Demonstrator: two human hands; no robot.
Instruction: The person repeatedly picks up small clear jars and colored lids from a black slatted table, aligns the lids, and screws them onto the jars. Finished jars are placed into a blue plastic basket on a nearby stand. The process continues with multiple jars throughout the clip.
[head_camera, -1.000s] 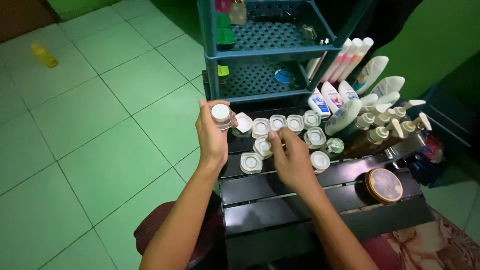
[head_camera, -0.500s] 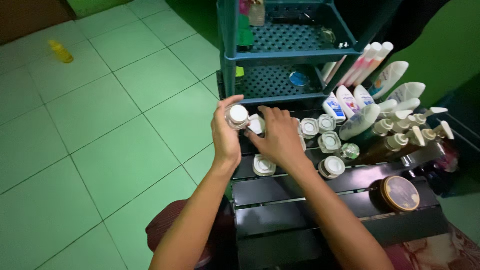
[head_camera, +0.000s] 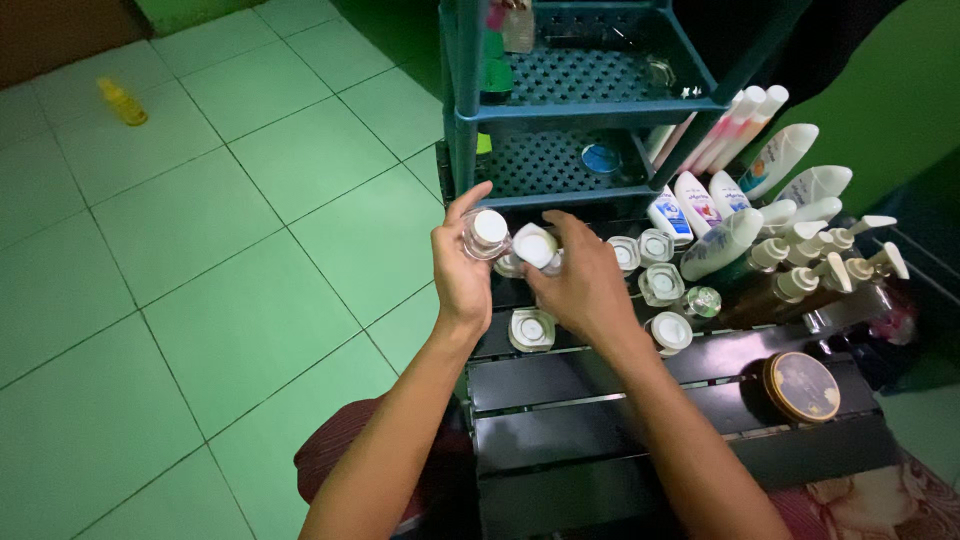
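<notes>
Lifting two small white-capped jars off the dark worktop (head_camera: 600, 400), our left hand (head_camera: 462, 270) now grips one jar (head_camera: 487, 233), our right hand (head_camera: 580, 285) a second jar (head_camera: 535, 246) at its three o'clock, newly raised.

Both forearms bare, reaching far from near edge, converging toward centre. Left hand (head_camera: 462, 270) raised, back toward camera, thumb up, fingers curled in grip. Right hand (head_camera: 582, 285) just right of it, back up, fingers bent down and pinching at tips. Hands nearly touching. Wrists straight.
</notes>
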